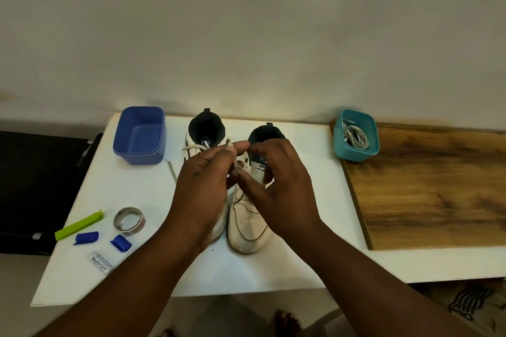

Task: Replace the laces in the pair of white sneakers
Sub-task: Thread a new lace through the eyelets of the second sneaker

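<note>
Both sneakers stand mid-table, heels toward the far edge. My left hand (205, 180) pinches the lace (235, 165) of the right sneaker (247, 227); my right hand (276, 180) curls beside it, grip unclear. Tugging hard could drag that shoe against the left sneaker (204, 131) or jam the lace in an eyelet.

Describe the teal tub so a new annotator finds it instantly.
Start at the white table and go to its far right corner, where the wooden board begins. The teal tub sits there against the wall. Unlike the larger, empty blue tub at the far left, it holds coiled white laces.
</note>
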{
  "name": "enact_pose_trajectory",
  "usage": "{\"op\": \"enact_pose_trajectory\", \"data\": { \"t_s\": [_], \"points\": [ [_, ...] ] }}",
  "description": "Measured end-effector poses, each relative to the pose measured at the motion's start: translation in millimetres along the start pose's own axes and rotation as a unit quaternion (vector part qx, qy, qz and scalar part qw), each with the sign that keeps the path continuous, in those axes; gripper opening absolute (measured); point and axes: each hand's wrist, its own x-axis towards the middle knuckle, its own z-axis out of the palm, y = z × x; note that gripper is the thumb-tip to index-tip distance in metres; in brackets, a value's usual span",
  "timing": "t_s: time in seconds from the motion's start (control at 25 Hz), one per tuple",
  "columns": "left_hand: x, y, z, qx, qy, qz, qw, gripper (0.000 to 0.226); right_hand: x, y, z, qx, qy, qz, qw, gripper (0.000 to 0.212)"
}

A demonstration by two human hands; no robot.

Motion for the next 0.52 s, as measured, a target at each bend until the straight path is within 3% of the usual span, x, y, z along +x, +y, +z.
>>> {"op": "enact_pose_trajectory", "data": {
  "t_s": [0.2,0.4,0.52],
  "points": [
    [-1.6,-1.3,1.4,0.06,0.005,0.025,0.998,0.031,-0.2,1.2,0.4,0.051,0.008,-0.027,0.998,0.012],
    [0.3,-3.9,1.4,0.083,0.013,0.023,0.996,0.028,-0.8,-4.1,3.2,0.093,-0.029,-0.018,0.995,0.012],
    [0.9,-5.9,1.5,0.116,0.032,0.037,0.992,0.025,-0.8,-4.3,2.1,0.133,-0.023,0.043,0.99,0.008]
  ]
}}
